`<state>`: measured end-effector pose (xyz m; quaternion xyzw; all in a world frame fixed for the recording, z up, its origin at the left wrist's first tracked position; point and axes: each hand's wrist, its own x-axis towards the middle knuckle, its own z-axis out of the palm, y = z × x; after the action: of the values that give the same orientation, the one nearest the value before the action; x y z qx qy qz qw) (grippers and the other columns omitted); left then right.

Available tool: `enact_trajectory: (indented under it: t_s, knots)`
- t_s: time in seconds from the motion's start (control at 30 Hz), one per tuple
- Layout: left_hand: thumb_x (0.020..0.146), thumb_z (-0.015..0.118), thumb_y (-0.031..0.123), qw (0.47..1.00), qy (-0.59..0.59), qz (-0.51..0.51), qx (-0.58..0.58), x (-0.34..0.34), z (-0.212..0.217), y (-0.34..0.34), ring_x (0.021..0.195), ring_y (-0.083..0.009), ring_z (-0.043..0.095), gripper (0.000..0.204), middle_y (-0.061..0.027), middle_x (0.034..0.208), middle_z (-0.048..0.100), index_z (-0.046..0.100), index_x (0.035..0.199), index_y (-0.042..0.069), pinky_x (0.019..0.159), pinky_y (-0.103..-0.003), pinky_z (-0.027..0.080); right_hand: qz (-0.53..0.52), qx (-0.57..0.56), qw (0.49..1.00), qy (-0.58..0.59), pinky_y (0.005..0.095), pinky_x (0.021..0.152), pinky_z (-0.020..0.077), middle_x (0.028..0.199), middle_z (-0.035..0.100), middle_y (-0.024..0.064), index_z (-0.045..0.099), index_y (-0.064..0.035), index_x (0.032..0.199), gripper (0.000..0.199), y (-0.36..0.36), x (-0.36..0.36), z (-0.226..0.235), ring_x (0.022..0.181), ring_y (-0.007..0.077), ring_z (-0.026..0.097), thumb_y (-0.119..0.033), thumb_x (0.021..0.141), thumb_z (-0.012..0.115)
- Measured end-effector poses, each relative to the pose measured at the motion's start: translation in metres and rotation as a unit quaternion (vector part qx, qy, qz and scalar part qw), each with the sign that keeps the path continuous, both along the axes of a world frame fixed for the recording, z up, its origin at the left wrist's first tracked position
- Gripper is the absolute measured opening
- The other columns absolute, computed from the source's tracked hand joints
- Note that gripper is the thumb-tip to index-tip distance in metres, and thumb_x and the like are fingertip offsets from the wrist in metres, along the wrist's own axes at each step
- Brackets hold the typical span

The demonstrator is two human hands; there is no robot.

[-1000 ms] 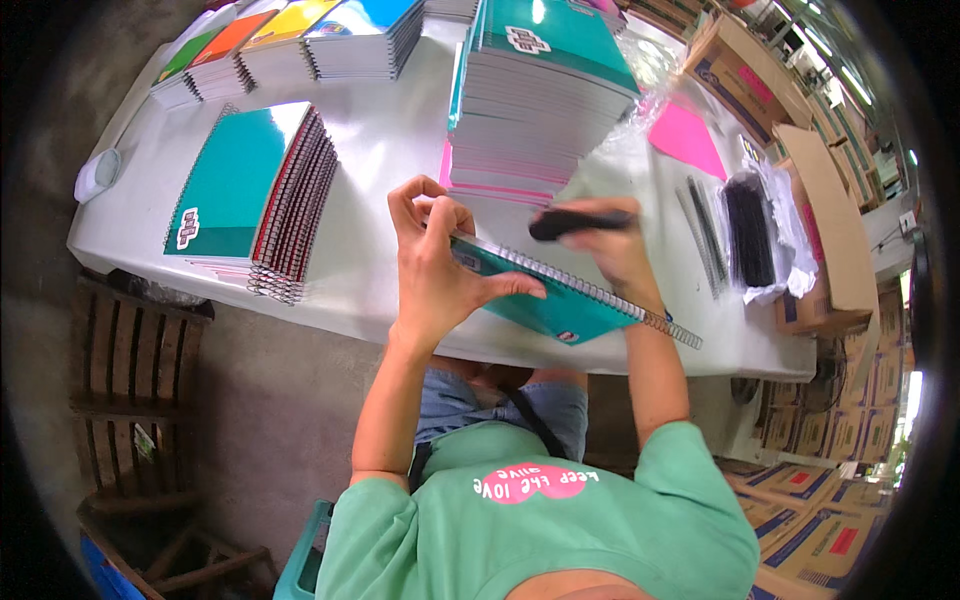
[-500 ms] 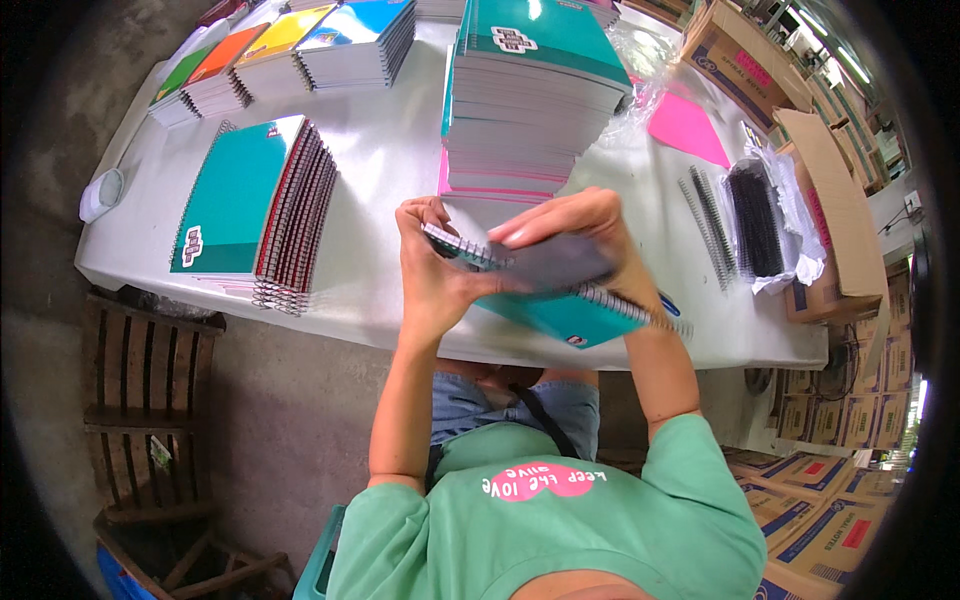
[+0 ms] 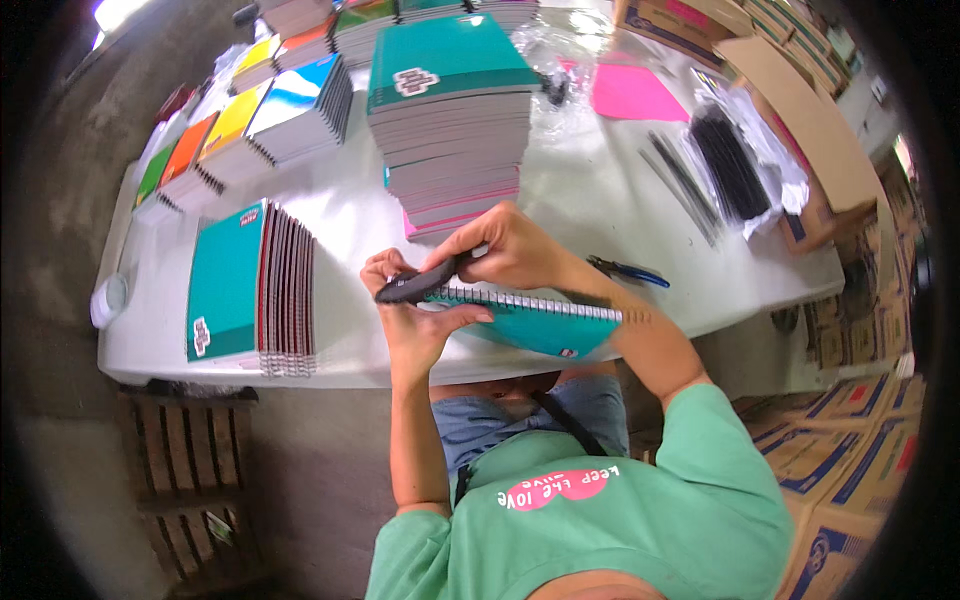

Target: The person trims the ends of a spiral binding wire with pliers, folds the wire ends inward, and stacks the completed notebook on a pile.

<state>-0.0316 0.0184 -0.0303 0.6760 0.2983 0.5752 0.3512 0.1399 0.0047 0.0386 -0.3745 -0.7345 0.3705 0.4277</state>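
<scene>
A teal spiral notebook (image 3: 530, 328) is held tilted above the table's front edge, its coil (image 3: 540, 300) uppermost and its loose end sticking out past the right corner. My left hand (image 3: 405, 320) grips the notebook's left end, thumb on the cover. In my right hand (image 3: 505, 245) is a curved black object (image 3: 430, 282), its kind unclear, lying across the coil's left end between both hands. Blue-handled cutters (image 3: 630, 270) rest on the table beside my right forearm. Just beyond my hands stands a tall stack of teal notebooks (image 3: 450, 120).
On the left is a pile of finished spiral notebooks (image 3: 225, 285); rows of coloured notebooks (image 3: 230, 125) stand behind it. Loose dark coils (image 3: 685, 185), a bundle of black coils (image 3: 730, 165) and a pink sheet (image 3: 638, 92) lie right. An open carton (image 3: 810, 120) borders them.
My right hand has shifted left, bringing the black object to the coil's left end. The cutters, earlier mostly behind my right arm, now show. The whole view has turned somewhat.
</scene>
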Motion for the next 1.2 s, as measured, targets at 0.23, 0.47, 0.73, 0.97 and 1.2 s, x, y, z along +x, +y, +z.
enact_trajectory:
  t_s: [0.23, 0.47, 0.73, 0.97, 1.2]
  knots:
    - [0.089, 0.061, 0.031, 0.982, -0.113, -0.053, -0.144, -0.021, 0.009, -0.008, 0.069, -0.0106, 0.039, 0.030, -0.0020, 0.078, 0.045, 0.049, 0.084, 0.004, 0.069, -0.023, 0.036, -0.427, 0.141, 0.871, -0.199, 0.0293, 0.082, 0.0499, 0.098, 0.068, 0.0129, 0.070, -0.0103, 0.102, 0.039, -0.031, 0.117, -0.035, 0.090, 0.0260, 0.066, 0.000, 0.065, 0.063]
    - [0.082, 0.069, 0.014, 0.981, -0.162, 0.094, -0.045, -0.003, 0.016, -0.026, 0.078, -0.0124, 0.052, 0.018, -0.0077, 0.085, 0.059, 0.059, 0.081, -0.001, 0.070, -0.023, 0.040, -0.483, -0.044, 0.751, -0.448, 0.0537, 0.101, 0.0290, 0.141, 0.036, 0.0146, 0.044, -0.0150, 0.135, 0.053, -0.134, 0.109, -0.068, 0.127, 0.0343, 0.036, -0.022, 0.084, 0.058]
    - [0.067, 0.079, -0.001, 0.977, 0.009, 0.186, 0.101, 0.019, 0.015, -0.052, 0.076, -0.0132, 0.061, 0.027, -0.0075, 0.087, 0.065, 0.070, 0.093, 0.003, 0.065, -0.023, 0.048, -0.476, -0.039, 0.847, -0.233, 0.0509, 0.094, 0.0327, 0.125, 0.046, 0.0176, 0.043, -0.0147, 0.137, 0.053, -0.163, 0.066, -0.100, 0.110, 0.0359, 0.043, -0.030, 0.088, 0.055]
    - [0.062, 0.081, 0.001, 0.956, 0.041, 0.219, 0.190, 0.020, 0.019, -0.050, 0.062, -0.0141, 0.051, 0.040, -0.0036, 0.081, 0.067, 0.071, 0.099, 0.010, 0.057, -0.025, 0.039, -0.294, 0.086, 0.921, -0.239, 0.0446, 0.090, 0.0308, 0.118, 0.046, 0.0106, 0.054, -0.0268, 0.128, 0.047, -0.162, -0.017, -0.001, 0.108, 0.0281, 0.044, -0.024, 0.083, 0.063]
    - [0.063, 0.079, 0.001, 0.961, 0.052, 0.201, 0.184, 0.019, 0.023, -0.056, 0.060, -0.0124, 0.049, 0.039, -0.0007, 0.075, 0.067, 0.071, 0.100, 0.010, 0.061, -0.026, 0.035, -0.356, 0.153, 0.883, -0.267, 0.0480, 0.093, 0.0273, 0.121, 0.044, 0.0113, 0.058, -0.0244, 0.124, 0.046, -0.148, -0.027, 0.005, 0.110, 0.0298, 0.042, -0.022, 0.079, 0.067]
